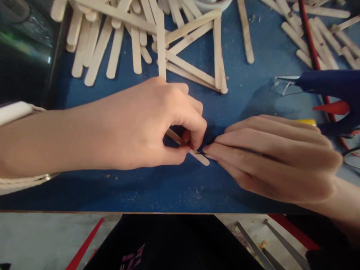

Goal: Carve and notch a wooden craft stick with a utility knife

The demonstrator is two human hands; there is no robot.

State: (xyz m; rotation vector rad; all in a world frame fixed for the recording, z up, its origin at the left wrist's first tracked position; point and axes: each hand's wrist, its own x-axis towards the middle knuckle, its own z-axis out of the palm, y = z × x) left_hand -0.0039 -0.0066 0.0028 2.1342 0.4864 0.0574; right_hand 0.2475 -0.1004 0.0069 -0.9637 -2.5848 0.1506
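Evidently, slanted stick [202,158]: between the hands, over the blue tabletop [168,191], its rounded end showing past the left fingertips.
Left hand [164,112]: thumb and forefinger clamped on that stick; a loose pinch could let it swivel.
Right hand [281,157]: fingers bunched together around something thin and dark-tipped, mostly hidden; if sharp, a slip could nick the left fingertips.
Glue gun [320,82]: beyond the right hand, nozzle pointing left; if hot, it could burn a straying knuckle.
Triangular frame [194,70]: beyond the left hand; a careless sweep could knock it.
Stick pile [99,48]: farther left, loosely overlapped, so a nudge could scatter it.
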